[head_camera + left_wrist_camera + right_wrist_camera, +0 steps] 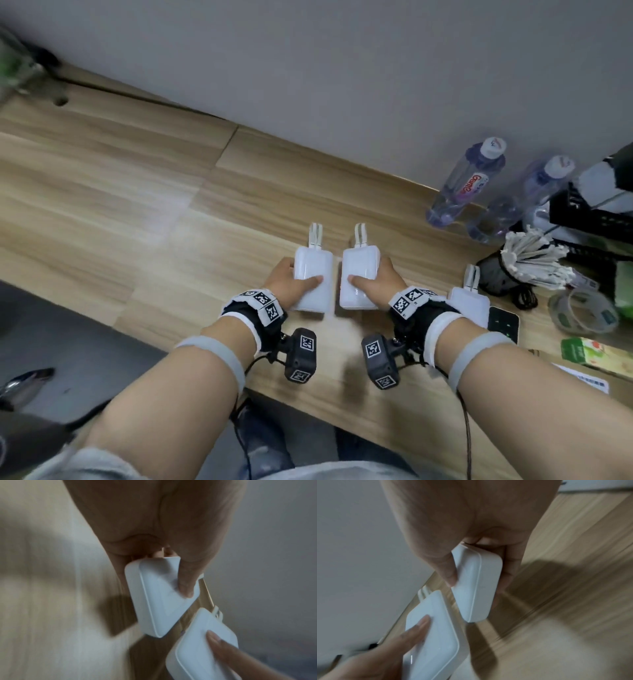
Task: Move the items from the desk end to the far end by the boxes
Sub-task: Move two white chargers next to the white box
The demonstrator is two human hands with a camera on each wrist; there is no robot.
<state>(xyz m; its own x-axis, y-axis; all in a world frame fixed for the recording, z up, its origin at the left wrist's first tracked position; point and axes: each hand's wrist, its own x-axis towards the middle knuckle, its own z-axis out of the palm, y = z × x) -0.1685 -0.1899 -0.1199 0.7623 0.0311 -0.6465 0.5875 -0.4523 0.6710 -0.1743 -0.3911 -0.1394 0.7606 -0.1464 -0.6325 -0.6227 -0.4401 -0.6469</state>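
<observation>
Two white power banks with short looped cords are held side by side over the wooden desk (137,192). My left hand (301,277) grips the left power bank (313,267), thumb (187,582) on its top face (159,601). My right hand (368,274) grips the right power bank (359,263), thumb (448,572) on its face (476,585). Both banks cast shadows on the wood beneath them. A third white power bank (469,303) lies on the desk just right of my right wrist.
Along the wall at the right stand two water bottles (466,181). Near them are a black cup of white cable ends (527,260), a tape roll (582,308), a black device (503,323), a green carton (596,353) and a black crate (589,219). The desk runs on to the far left.
</observation>
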